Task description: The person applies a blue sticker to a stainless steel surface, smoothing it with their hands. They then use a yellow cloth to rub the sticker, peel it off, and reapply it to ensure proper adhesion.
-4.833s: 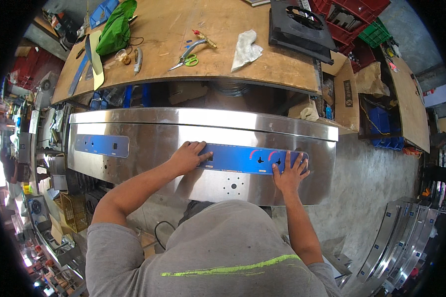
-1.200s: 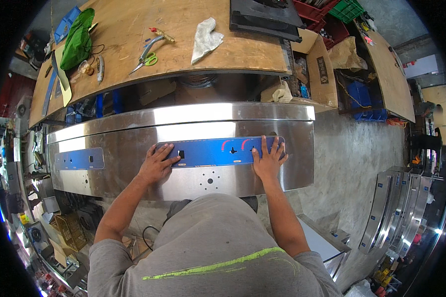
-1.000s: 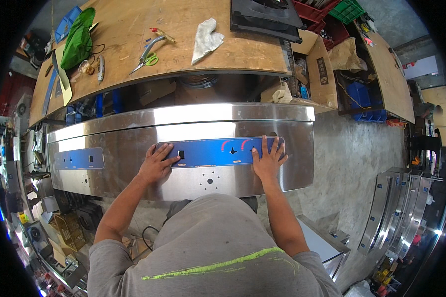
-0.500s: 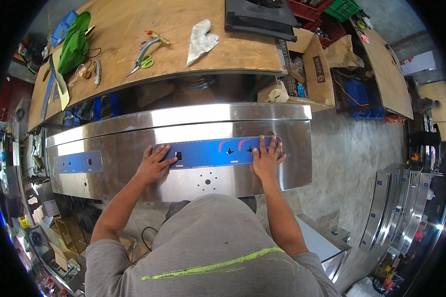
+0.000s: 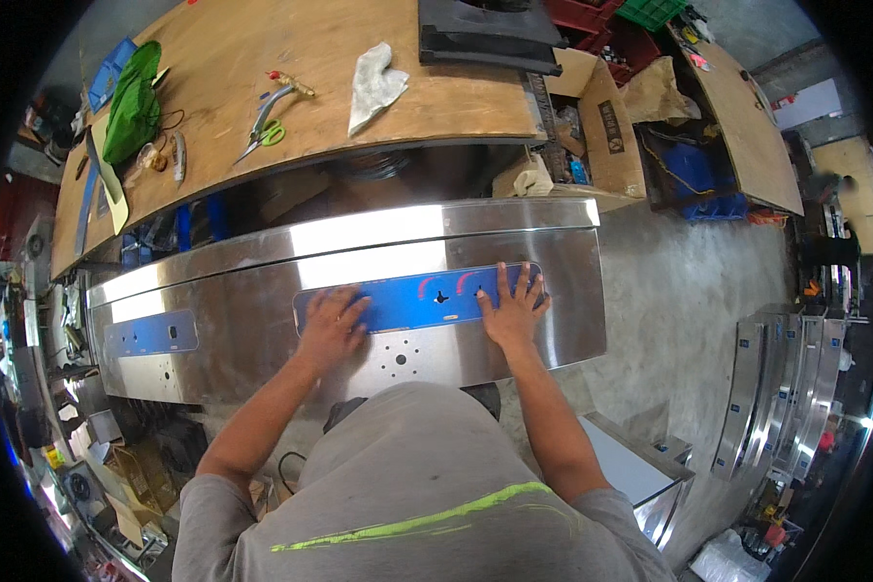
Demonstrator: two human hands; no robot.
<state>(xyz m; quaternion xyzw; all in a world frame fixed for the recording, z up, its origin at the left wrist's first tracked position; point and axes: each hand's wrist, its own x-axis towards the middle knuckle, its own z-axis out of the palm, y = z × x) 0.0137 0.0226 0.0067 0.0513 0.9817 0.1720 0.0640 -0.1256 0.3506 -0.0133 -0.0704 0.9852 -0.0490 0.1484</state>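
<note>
Across the front lies a long stainless steel panel [image 5: 252,291] with punched holes. A blue control-panel sticker [image 5: 403,303] with rounded corners, cut-outs and red curved marks lies flat on it. My left hand [image 5: 334,322] rests on the left part of this sticker, fingers stretched and slightly apart, covering the square cut-out. At the right end my right hand [image 5: 514,307] lies flat with spread fingers, its thumb beside the right-hand cut-out. Neither hand grips anything. A second blue sticker [image 5: 152,334] is on the steel further left.
A wooden workbench [image 5: 262,58] behind carries scissors [image 5: 267,133], pliers, a white cloth [image 5: 375,87], a green bag [image 5: 133,102] and a black metal piece [image 5: 490,39]. An open cardboard box [image 5: 611,141] stands at its right end. Several steel panels [image 5: 766,388] stand on the floor at right.
My left hand has slid right along the sticker, over the square cut-out. The right hand remains at the right end. The whole view has shifted slightly.
</note>
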